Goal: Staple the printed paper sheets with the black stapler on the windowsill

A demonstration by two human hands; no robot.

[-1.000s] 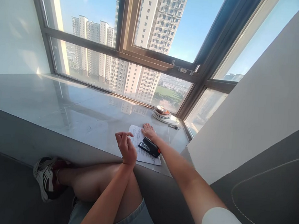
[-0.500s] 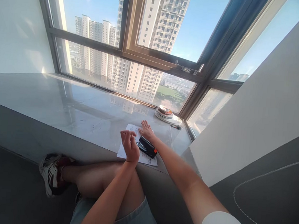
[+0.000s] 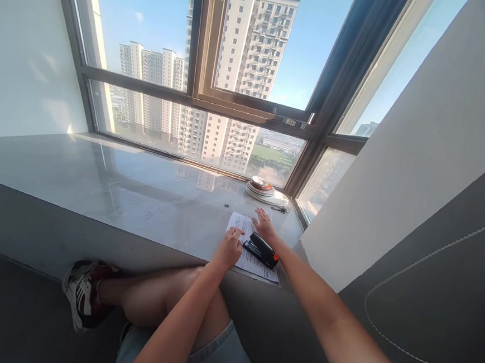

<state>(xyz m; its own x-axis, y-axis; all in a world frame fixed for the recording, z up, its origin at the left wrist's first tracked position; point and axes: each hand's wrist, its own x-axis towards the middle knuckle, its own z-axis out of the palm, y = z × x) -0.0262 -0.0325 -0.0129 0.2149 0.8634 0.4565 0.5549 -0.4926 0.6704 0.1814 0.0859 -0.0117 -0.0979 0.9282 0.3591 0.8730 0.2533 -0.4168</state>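
Observation:
A printed sheet of paper (image 3: 246, 243) lies near the front edge of the grey marble window sill (image 3: 120, 186). A black stapler (image 3: 262, 250) with a red end rests on the sheet. My right hand (image 3: 264, 225) lies flat on the paper's far part, fingers spread, just beyond the stapler. My left hand (image 3: 229, 249) is on the paper's left edge, fingers curled, the forefinger pressing down on the sheet.
A stack of plates (image 3: 262, 190) stands at the sill's far right corner by the window frame, with a small dark item (image 3: 281, 209) beside it. A tiny dark speck (image 3: 226, 205) lies on the sill. My bare knee (image 3: 166, 298) and sneaker (image 3: 80, 292) are below the sill.
My left hand came down from mid-air, where its fingers were pinched together, onto the paper's left edge. The right hand stays flat on the sheet. The view shifted slightly.

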